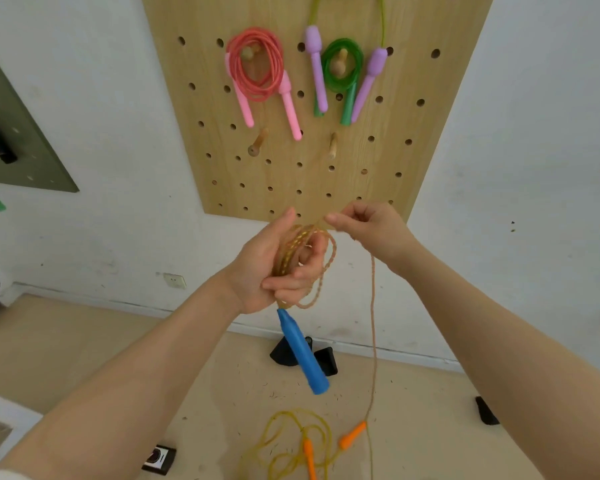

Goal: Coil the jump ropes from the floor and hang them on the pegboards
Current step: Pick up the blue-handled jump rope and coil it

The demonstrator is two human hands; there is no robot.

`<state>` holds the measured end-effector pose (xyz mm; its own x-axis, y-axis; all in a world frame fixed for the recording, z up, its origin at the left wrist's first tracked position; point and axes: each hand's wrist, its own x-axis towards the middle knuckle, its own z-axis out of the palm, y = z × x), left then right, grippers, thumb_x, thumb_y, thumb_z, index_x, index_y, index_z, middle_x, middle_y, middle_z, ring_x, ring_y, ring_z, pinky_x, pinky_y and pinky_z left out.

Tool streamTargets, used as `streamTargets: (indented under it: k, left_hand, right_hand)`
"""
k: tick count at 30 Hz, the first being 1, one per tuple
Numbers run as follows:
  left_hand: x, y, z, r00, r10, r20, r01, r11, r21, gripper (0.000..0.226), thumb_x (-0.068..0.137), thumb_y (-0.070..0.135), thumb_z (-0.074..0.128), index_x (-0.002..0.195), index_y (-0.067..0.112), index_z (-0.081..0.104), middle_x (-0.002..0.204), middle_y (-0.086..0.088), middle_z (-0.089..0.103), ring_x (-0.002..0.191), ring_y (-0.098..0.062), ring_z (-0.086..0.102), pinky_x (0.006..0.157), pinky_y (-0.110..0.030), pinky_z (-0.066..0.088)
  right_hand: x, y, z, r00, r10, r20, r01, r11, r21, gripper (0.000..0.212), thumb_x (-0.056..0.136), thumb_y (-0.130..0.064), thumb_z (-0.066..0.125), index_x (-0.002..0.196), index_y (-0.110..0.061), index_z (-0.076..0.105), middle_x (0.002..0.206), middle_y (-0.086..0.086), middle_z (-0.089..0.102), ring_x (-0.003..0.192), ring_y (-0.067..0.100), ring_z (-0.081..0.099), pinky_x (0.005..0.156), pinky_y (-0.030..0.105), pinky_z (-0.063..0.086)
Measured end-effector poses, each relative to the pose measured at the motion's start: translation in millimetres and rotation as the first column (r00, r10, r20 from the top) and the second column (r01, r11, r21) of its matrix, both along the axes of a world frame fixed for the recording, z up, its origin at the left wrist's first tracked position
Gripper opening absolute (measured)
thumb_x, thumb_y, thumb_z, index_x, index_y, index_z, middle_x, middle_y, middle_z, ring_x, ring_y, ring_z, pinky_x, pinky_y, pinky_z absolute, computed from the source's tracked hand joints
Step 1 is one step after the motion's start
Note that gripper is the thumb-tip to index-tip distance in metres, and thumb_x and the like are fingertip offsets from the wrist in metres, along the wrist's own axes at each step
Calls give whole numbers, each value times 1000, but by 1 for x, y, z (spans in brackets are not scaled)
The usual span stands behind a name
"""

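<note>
My left hand (274, 268) grips a small coil of braided tan rope (321, 271), and the rope's blue handle (302, 355) dangles below my palm. My right hand (368, 226) pinches the same rope just right of the coil. From that pinch the free strand (373, 341) drops straight to the floor. A yellow rope with orange handles (309, 445) lies tangled on the floor below. On the wooden pegboard (378, 161) hang a coiled pink rope (257, 64) and a coiled green rope (342, 64) with purple handles beside it.
Two bare wooden pegs (257, 145) (332, 145) stick out of the pegboard under the hung ropes. A dark green board (25, 150) hangs on the wall at left. Black stands (323, 358) (486, 410) and a small black device (158, 459) sit on the tan floor.
</note>
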<state>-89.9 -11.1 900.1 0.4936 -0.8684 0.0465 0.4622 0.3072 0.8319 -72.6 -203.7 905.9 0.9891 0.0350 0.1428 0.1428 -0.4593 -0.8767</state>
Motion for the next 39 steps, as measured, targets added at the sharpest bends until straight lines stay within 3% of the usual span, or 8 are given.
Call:
streamTargets:
  k: [5,9,15,18,22,29,34,39]
  left_hand:
    - [21,21,6,985,12,-174,-70,942,-328,31,96,23,43,107,-3,56,61,-4,51,35,-7,31,35,-16,33]
    - [41,28,-5,734,652,-191,-660,751,29,30,100,23,33,111,7,56,67,1,63,40,-5,52,40,-17,47]
    - [73,43,-44,526,848,63,-779,450,436,30,100,21,37,128,12,35,136,-7,48,97,-27,64,82,-43,55]
    - [77,55,-45,662,740,119,-685,533,497,32,101,27,35,130,13,35,128,-7,56,99,-24,63,86,-45,51]
    - [59,59,-20,899,355,256,-438,736,517,50,99,46,24,123,10,48,74,-10,69,42,-13,53,58,-29,51]
    - [55,61,18,991,91,-100,-92,996,-14,37,84,50,47,71,16,53,41,8,43,25,1,26,37,-15,37]
    - [77,43,17,661,738,-138,-748,662,-45,19,99,24,38,90,12,51,83,-1,69,43,-7,52,55,-23,48]
    - [101,45,-16,480,834,271,-876,437,205,19,100,25,37,108,9,43,100,2,67,73,-12,71,60,-28,47]
  right_hand:
    - [-4,18,-36,955,125,-269,-184,961,-207,37,95,-40,46,87,-12,69,55,-2,54,45,11,43,55,25,42]
    - [-10,45,-45,858,240,-455,-406,859,-313,37,98,-29,40,123,-5,53,63,-1,59,46,12,46,55,21,44]
    - [3,70,-13,858,393,-332,-443,892,-89,10,89,-11,59,95,-6,65,52,-4,50,43,7,43,49,21,40]
    - [12,77,-1,850,432,-301,-460,887,-25,8,88,-7,60,82,-8,65,45,-13,48,41,4,38,44,18,32]
    - [33,77,9,950,292,-108,-284,955,90,15,87,-8,62,75,-16,65,48,-11,49,46,7,34,48,20,29]
    - [50,79,-13,982,173,-74,-149,956,251,34,89,-32,55,64,-9,50,52,-1,43,48,8,36,50,20,37]
    - [36,87,-36,949,230,-217,-270,946,-179,15,96,-21,45,89,-19,59,54,-4,47,44,5,40,52,25,41]
    - [23,86,-21,865,383,-323,-471,841,-265,20,91,-20,56,111,-21,62,54,-4,51,39,4,41,47,21,41]
